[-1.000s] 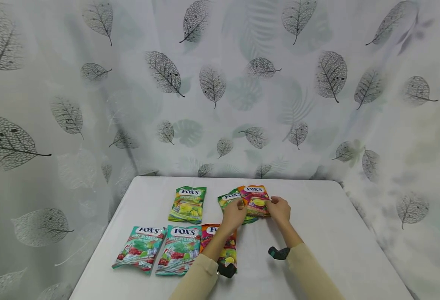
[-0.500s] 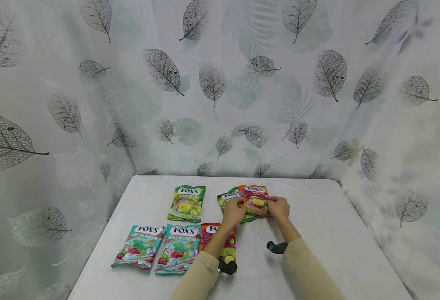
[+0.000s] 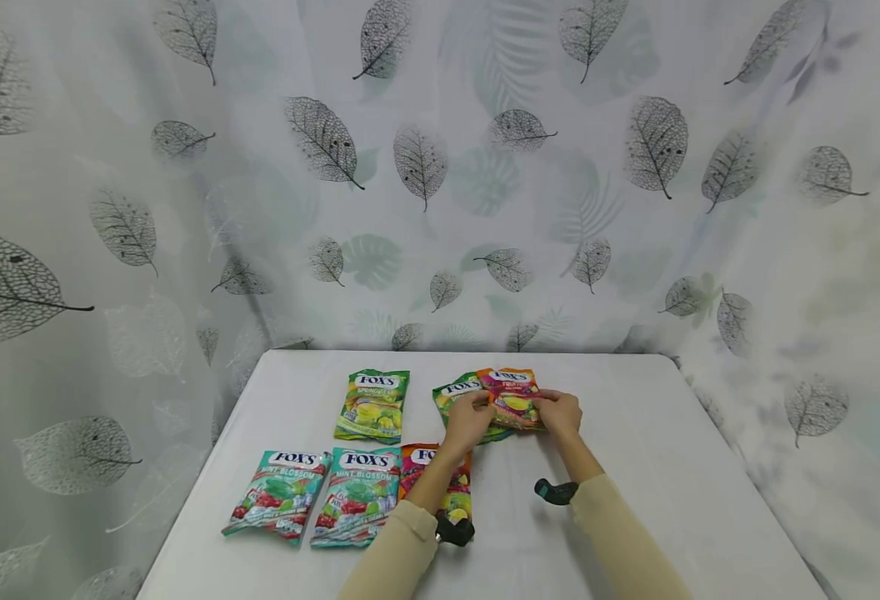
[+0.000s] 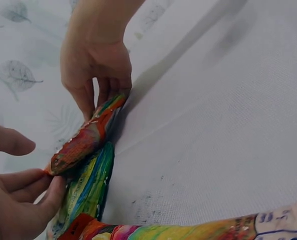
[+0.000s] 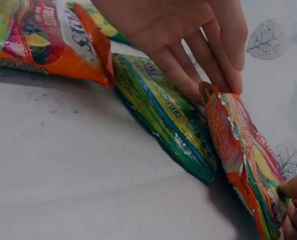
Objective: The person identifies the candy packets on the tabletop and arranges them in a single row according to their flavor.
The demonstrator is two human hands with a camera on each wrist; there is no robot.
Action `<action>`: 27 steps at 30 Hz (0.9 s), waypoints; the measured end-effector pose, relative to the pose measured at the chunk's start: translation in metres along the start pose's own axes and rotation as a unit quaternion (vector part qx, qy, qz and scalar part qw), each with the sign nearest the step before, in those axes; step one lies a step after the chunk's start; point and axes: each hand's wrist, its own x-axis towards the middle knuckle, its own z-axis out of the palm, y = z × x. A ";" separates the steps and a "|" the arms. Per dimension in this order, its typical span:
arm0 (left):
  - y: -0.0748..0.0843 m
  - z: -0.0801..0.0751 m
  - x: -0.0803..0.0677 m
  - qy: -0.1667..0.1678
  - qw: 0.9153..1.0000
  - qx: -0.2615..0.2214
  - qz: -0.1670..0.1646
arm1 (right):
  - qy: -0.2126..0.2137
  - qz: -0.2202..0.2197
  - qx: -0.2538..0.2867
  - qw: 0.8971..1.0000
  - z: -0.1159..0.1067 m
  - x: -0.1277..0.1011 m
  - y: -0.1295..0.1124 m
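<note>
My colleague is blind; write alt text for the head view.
A person's left hand and right hand hold an orange FOX'S bag partly covering a green bag at a white table. Nearby lie another green bag, two teal bags and a second orange bag.

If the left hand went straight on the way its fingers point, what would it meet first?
The left hand would most likely meet the held orange packet, which it grips by one corner. The green packet close by might also be brushed; depth there is unclear.
</note>
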 end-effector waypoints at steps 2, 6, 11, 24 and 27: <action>0.000 0.000 -0.001 -0.001 1.000 -0.013 -0.003 | 0.000 0.005 0.010 1.000 -0.001 -0.001 -0.001; 0.003 0.000 -0.003 -0.002 0.999 -0.032 -0.008 | 0.002 0.009 0.033 0.999 -0.005 -0.004 -0.003; 0.005 0.001 -0.004 0.004 0.999 -0.041 -0.004 | 0.005 0.004 0.051 0.999 -0.009 -0.009 -0.007; 0.009 -0.002 -0.010 0.019 0.998 -0.053 0.004 | 0.007 0.008 0.083 0.997 -0.016 -0.021 -0.007; 0.009 -0.005 -0.014 0.025 0.999 -0.047 0.007 | 0.007 0.010 0.089 0.996 -0.018 -0.027 -0.008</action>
